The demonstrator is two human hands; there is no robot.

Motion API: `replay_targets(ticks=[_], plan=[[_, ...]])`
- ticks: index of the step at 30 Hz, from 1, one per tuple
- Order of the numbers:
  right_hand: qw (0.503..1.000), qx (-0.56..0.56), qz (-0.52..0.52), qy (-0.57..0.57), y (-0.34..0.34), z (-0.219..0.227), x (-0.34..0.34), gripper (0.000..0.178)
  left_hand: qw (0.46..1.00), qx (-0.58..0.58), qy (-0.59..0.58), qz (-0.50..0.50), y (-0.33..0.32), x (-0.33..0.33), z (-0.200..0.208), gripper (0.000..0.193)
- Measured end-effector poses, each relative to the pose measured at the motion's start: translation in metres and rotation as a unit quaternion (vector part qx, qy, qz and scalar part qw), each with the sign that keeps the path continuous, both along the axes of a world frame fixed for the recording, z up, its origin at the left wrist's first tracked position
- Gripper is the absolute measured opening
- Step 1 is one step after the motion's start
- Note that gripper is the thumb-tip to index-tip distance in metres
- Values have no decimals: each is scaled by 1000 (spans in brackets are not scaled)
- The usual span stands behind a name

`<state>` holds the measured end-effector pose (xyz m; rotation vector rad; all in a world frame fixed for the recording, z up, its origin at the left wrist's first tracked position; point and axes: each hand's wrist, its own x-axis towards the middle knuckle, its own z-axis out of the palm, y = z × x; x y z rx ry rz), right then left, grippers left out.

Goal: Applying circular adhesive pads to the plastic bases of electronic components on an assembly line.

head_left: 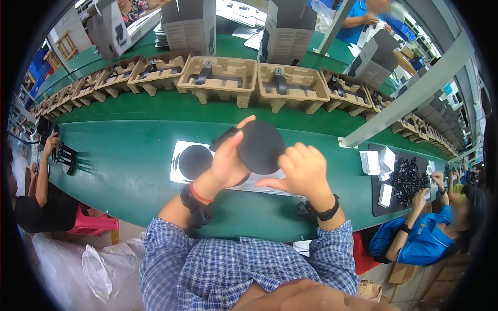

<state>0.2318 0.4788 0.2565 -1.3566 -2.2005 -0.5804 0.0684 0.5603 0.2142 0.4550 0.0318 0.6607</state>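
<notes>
My left hand grips a black part with a round base, the flat dark disc turned up toward me. A short black piece of the same part sticks out beyond my left fingers. Against the disc's right edge is my right hand, its fingers curled in and its thumb stretched out to the left. On the green table under my hands lies a white sheet bearing a black round pad. My left wrist and hand partly cover the sheet.
Beyond my hands runs a row of brown molded trays holding black parts. Grey boxes stand behind them. A slanted metal post rises at right. A person at right reaches over small black pieces; another sits at left beside black parts.
</notes>
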Motion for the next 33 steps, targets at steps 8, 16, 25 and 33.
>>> replay_targets(ticks=[8,16,25,33], plan=[[994,-4,-109,-8,54,16,49,43,951,257,139,-99,1,-15,7,55],[924,-160,-348,15,130,-9,212,66,950,251,184,-9,8,-36,28,32],[912,-127,-365,-140,144,-9,205,45,952,236,193,4,7,-41,30,29],[936,-58,-317,-144,138,-54,201,30,950,246,192,-12,0,-36,21,28]])
